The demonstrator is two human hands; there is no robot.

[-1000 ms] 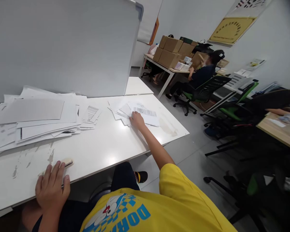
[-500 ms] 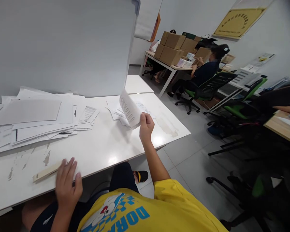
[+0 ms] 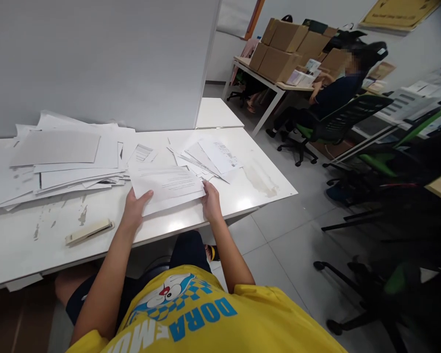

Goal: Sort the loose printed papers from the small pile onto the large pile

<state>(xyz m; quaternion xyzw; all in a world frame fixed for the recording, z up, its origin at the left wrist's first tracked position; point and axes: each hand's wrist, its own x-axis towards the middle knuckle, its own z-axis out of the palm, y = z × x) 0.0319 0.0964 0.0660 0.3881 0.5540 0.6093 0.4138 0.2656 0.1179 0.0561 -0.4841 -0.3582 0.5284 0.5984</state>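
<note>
The person sits at a white table (image 3: 161, 220) and holds a small bundle of printed sheets (image 3: 165, 185) flat on it, right in front of the body. The left hand (image 3: 135, 210) is closed on the near left corner of the bundle, thumb on top. The right hand (image 3: 210, 202) touches the right edge; if its fingers really clamp the paper I cannot tell, they seem only to press against it.

I think the step in hand is to square the sheets together. The next move probably needs both hands pushing the edges until they are even, and the sheets must not slide apart.

Near the left hand, close to the table edge, lies a beige stapler (image 3: 89, 232). Behind it, a big untidy pile of papers (image 3: 59, 162) covers the left part of the table, and a smaller spread of papers (image 3: 213, 157) lies just behind the bundle. The table surface is scratched on the left.

A grey partition (image 3: 95, 59) stands behind the table. Farther in the room, another person (image 3: 334, 93) sits on a green chair near a table with cardboard boxes (image 3: 282, 49).
</note>
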